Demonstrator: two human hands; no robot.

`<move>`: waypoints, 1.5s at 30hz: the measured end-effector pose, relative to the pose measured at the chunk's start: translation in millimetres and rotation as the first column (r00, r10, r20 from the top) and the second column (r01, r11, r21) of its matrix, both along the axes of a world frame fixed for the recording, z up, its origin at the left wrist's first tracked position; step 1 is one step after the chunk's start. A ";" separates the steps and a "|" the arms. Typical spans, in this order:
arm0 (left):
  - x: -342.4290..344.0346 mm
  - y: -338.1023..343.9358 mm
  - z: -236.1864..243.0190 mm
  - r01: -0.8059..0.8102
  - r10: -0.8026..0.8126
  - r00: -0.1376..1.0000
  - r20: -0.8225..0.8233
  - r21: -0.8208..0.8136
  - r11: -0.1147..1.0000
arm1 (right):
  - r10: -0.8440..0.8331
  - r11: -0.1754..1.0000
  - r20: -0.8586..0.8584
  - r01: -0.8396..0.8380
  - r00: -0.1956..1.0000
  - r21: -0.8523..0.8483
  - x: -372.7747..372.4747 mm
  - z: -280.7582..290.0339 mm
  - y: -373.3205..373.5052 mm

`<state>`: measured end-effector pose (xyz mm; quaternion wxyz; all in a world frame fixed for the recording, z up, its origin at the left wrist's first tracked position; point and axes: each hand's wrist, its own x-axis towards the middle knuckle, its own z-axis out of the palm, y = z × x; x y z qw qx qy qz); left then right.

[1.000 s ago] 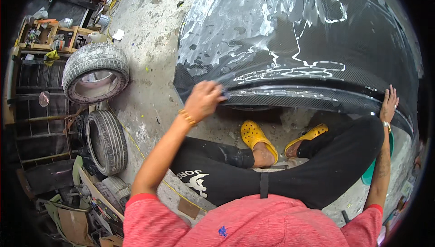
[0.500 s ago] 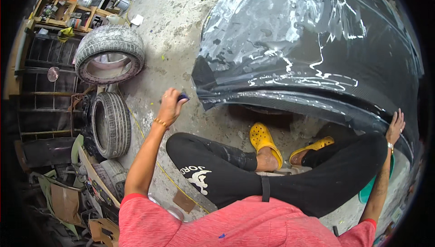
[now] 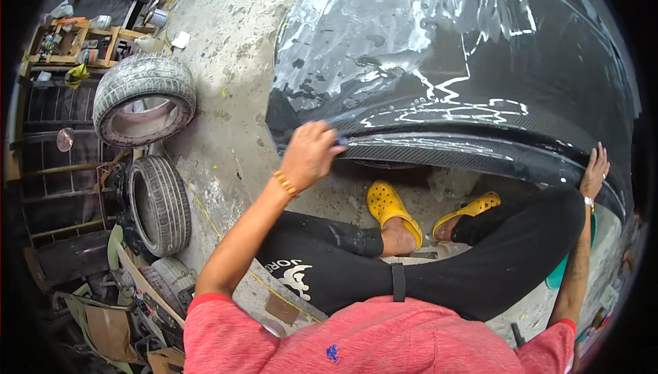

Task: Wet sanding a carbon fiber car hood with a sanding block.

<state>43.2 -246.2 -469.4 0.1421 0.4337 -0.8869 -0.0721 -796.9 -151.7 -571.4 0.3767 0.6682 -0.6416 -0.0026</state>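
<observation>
A large dark car hood (image 3: 411, 93) with a carbon-fibre weave fills the upper right, its surface wet and streaked with whitish film. My left hand (image 3: 310, 154) is at the left end of its near edge, fingers curled round a small dark blue block (image 3: 340, 141). Most of the block is hidden by the fingers, so its exact kind does not show. At the right end of the same edge my right hand (image 3: 595, 170) lies with its fingers stretched out against the panel, holding nothing.
My legs are spread below the hood, with yellow clogs (image 3: 391, 209) under its near edge. Left on the concrete floor (image 3: 226, 65) are a whitened tyre (image 3: 147, 76) and another tyre (image 3: 164, 206). A wooden crate (image 3: 113, 48) with containers stands beyond. A green basin (image 3: 558, 272) shows beside my right leg.
My left hand has moved right with the blue block, from over the floor to the hood's edge. My right hand stays at the panel's right end. The view has shifted slightly.
</observation>
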 end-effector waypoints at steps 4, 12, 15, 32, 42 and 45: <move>-24.7 -10.7 2.6 0.272 -0.270 0.958 0.096 -0.010 0.962 | -0.091 0.994 -0.007 0.092 0.996 0.067 10.7 6.9 0.5; -110.5 -29.2 25.8 0.325 -0.321 0.945 0.056 -0.088 0.942 | -0.357 0.934 0.364 0.341 0.860 0.109 38.7 3.2 1.5; -164.9 -38.2 4.2 0.448 -0.435 0.891 0.130 -0.103 0.888 | -0.340 0.939 0.361 0.334 0.868 0.080 49.9 10.5 -1.4; -303.7 -45.6 19.0 0.593 -0.582 0.802 0.136 -0.069 0.802 | -0.377 0.887 0.699 0.454 0.608 0.084 118.0 55.8 -3.8; -355.6 -55.4 21.3 0.693 -0.662 0.714 0.228 -0.103 0.713 | -0.344 0.887 0.694 0.462 0.632 0.019 121.0 54.0 -5.7; -357.2 -50.7 29.6 0.675 -0.647 0.726 0.232 -0.063 0.735 | -0.337 0.893 0.692 0.449 0.638 0.021 119.6 54.0 -3.3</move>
